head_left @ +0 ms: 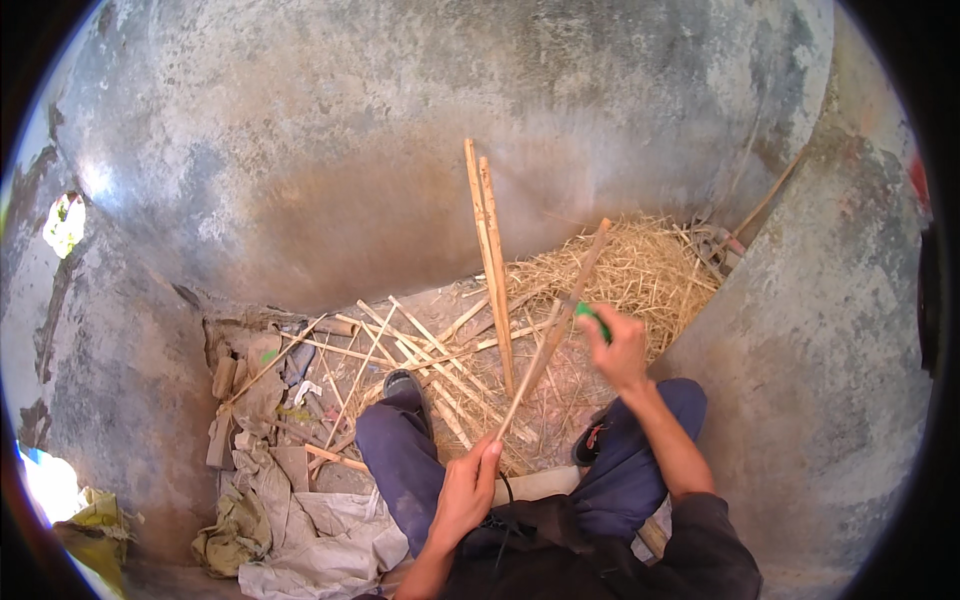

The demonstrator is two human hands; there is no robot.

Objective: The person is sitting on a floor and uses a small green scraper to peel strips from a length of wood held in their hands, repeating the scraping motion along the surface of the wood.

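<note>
My left hand [465,497] is closed around the near end of a long wooden stick [545,349], which slants up and away to the right. In my right hand [618,345] is the green handle of a knife [592,318]. Its dark blade lies against the upper part of the stick and is too small to make out fully. Two pale wooden strips [489,250] lean upright against the far wall, left of the held stick. Below them, thin split sticks [440,375] lie crossed on the ground between my feet.
A heap of straw-like shavings [645,275] lies against the far wall [400,130]. Bare walls also rise at both sides. Crumpled pale sacks [320,540] lie at the lower left, near bricks and rubble [225,400]. My shod feet flank the sticks.
</note>
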